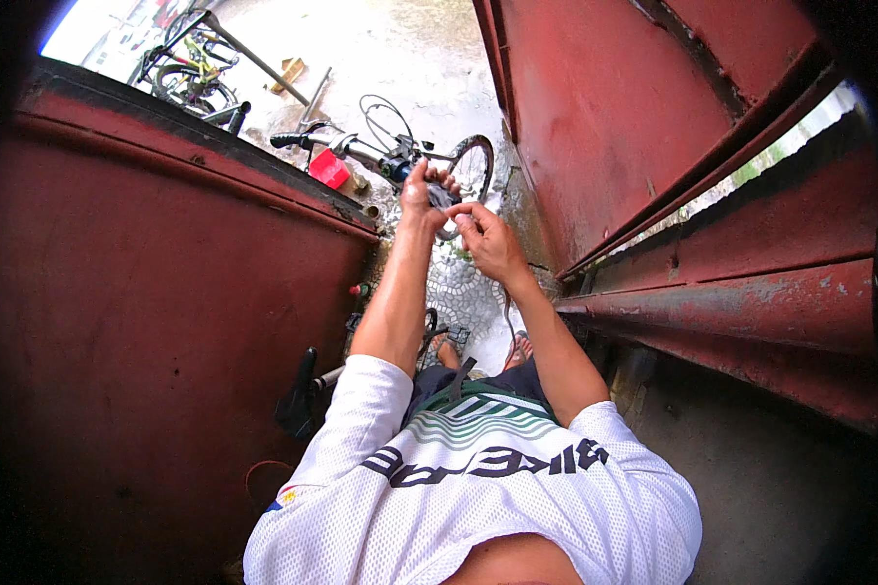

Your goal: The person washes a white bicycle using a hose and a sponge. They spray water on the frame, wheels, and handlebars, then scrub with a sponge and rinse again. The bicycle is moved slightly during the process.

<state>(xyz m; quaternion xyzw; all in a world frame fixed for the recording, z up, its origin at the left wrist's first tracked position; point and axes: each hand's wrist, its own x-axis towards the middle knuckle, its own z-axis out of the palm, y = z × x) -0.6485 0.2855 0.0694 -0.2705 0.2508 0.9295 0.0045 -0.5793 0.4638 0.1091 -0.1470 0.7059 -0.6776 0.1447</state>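
My left hand (424,198) is raised in front of me, its fingers curled around a dark grey, crumpled-looking piece (443,198) whose kind I cannot make out. Close against it, my right hand (492,241) has thumb and index finger pinched together at the edge of that piece. A thin dark strip (508,317) hangs below the right hand; where its upper end is held is hidden. Just past my hands is a bicycle's handlebar (356,148) with looping black cables (385,115). Its wheel (474,156) lies beyond my fingers.
Red metal gate panels stand on the left (176,273) and right (634,127), leaving a narrow gap. A red box-shaped piece (329,169) sits by the handlebar. Farther out is a yellow bicycle (200,73). Patterned stone paving (458,283) lies underfoot. Another handlebar grip (298,400) pokes out at left.
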